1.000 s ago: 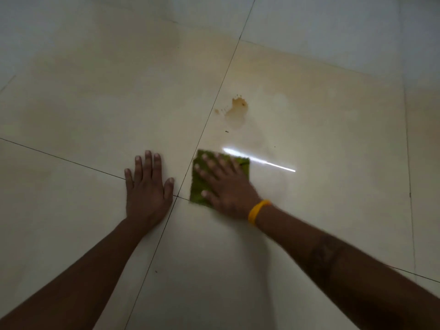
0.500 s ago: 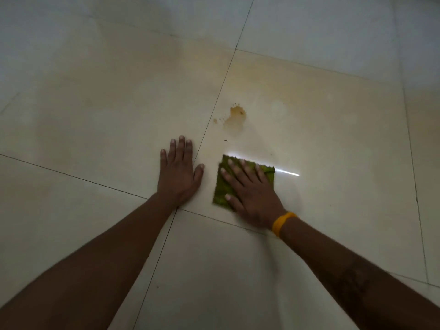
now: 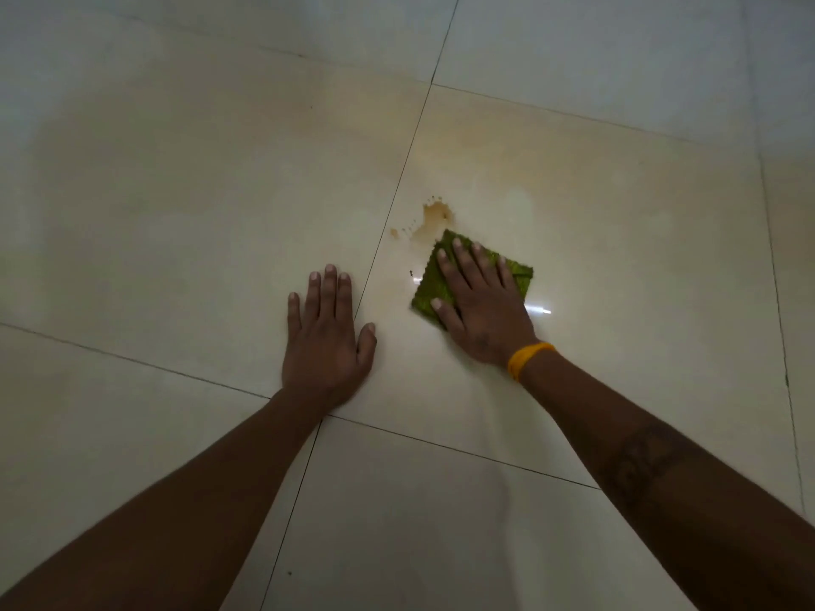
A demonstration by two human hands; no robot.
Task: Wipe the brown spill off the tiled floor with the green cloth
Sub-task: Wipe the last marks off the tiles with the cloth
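Observation:
A brown spill (image 3: pixel 434 218) with small droplets to its left stains a cream floor tile (image 3: pixel 617 240) just right of a grout line. The square green cloth (image 3: pixel 425 291) lies flat on the same tile, its far corner touching the spill's near edge. My right hand (image 3: pixel 478 302), with a yellow band at the wrist, presses palm-down on the cloth, fingers spread toward the spill, covering most of the cloth. My left hand (image 3: pixel 328 337) rests flat on the floor left of the cloth, fingers apart, holding nothing.
Dark grout lines (image 3: pixel 388 209) cross the glossy tiles. A bright light reflection (image 3: pixel 540 310) glints on the floor just right of my right hand. Both forearms reach in from the bottom of the view.
My right hand has slid the green cloth forward and to the right until its far corner meets the spill. My left hand has shifted forward and rightward across the floor.

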